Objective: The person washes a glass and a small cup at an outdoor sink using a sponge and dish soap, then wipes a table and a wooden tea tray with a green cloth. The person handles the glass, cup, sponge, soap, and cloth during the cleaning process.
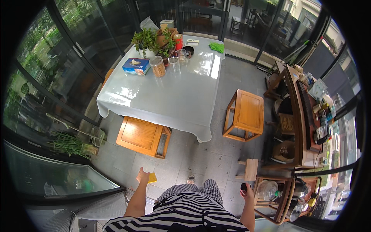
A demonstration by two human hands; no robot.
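Note:
My left hand (142, 175) hangs low on the left with a flat yellow item (152, 177), perhaps a cloth or sponge, held at its fingers. On the other side my right hand (246, 193) is closed around a small black object (244, 187) whose kind I cannot make out. Ahead of me stands a table under a pale grey tablecloth (174, 98), out of reach of both hands. A wooden stool (140, 134) is partly tucked beneath its near edge. Close to my right hand is a small light wooden stool (251, 169).
Another wooden stool (248, 110) stands right of the table. A tissue box (136, 66), a snack jar (158, 66), a glass pitcher (174, 65) and potted plants (146, 40) occupy the tabletop. A cart (274, 200) stands at right; green stalks (71, 144) lie at left.

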